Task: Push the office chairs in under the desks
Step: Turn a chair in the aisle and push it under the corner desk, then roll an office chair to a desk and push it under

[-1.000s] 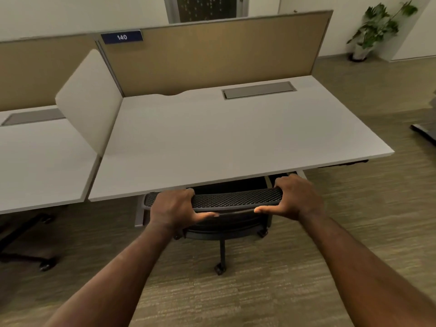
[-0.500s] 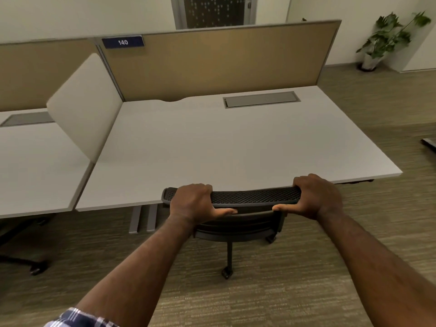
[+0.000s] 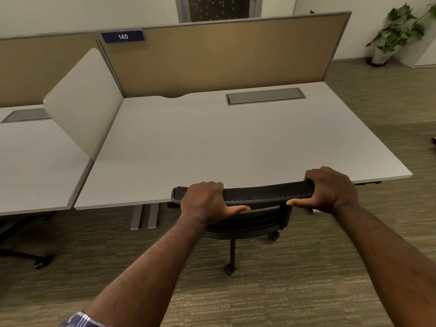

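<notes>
A black mesh-topped chair (image 3: 247, 197) is gripped at its backrest by the left hand (image 3: 204, 200) and right hand (image 3: 330, 190), fingers curled over. Its seat is hidden under the desk (image 3: 236, 142).

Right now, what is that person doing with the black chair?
A person is pushing a black office chair in under a white desk. The left hand and the right hand each grip the mesh top of the chair's backrest, fingers curled over it and thumbs below. The top of the backrest sits at the desk's front edge, and the seat seems to be mostly under the desk. The wheels behind it are out on the carpet.
</notes>
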{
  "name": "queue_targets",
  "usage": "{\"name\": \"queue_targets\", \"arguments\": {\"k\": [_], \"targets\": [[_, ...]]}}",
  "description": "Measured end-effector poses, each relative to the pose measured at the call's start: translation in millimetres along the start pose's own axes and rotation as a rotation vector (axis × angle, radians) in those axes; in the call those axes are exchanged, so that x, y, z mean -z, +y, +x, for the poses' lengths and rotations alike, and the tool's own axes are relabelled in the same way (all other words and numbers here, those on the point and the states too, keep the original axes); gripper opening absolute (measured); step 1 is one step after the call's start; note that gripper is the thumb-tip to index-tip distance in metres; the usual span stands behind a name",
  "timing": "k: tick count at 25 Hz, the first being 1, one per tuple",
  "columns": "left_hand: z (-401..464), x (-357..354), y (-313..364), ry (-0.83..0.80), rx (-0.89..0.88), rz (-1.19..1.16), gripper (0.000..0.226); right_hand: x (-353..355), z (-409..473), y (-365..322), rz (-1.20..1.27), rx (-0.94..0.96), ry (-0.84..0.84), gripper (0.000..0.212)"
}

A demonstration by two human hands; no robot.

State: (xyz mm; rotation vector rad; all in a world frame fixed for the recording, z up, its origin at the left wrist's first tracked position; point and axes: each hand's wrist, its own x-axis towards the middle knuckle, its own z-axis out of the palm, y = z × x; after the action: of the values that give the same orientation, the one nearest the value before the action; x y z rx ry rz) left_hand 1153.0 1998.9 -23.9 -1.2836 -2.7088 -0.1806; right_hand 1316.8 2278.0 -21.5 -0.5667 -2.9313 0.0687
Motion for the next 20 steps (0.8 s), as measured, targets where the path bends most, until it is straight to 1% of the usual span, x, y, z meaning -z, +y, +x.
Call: {"name": "queue_targets", "arguments": {"k": [4,7,10,12,14,16,18,19,20], "targets": [[4.6,0.0,6.2,-0.015,0.014,-0.009,0.089,3.6,2.5,6.8,-0.014,0.041,-0.049,0.091],[6.5,0.4,9.0,-0.044,0.024,-0.018,0.090,4.5,1.7,10.7,-0.025,0.067,-0.071,0.093],[5.2,2.6,9.0,-0.090,0.045,-0.007,0.092,3.9,-2.8,6.6,-0.058,0.078,-0.100,0.105],[5.8,5.1,9.8,-0.114,0.070,0.019,0.097,5.1,-11.3,2.5,-0.028,0.064,-0.092,0.114],[-3.4,8.2,8.2,-0.143,0.094,0.013,0.108,5.8,-22.7,-13.8,-0.032,0.100,-0.099,0.117],[-13.3,12.4,0.6,-0.110,0.099,-0.006,0.117,10.9,-21.8,-35.5,-0.050,0.149,-0.094,0.122],[-42.4,16.3,-19.6,-0.039,0.109,-0.036,0.117,11.4,-18.4,-74.2,-0.089,0.254,-0.065,0.124],[-65.2,18.9,-40.1,-0.022,0.129,-0.037,0.117,9.8,-13.3,-100.5,-0.093,0.316,-0.037,0.125],[-71.7,18.6,-48.2,-0.017,0.120,-0.031,0.117,12.9,-9.3,-108.4,-0.086,0.329,-0.020,0.126]]}}
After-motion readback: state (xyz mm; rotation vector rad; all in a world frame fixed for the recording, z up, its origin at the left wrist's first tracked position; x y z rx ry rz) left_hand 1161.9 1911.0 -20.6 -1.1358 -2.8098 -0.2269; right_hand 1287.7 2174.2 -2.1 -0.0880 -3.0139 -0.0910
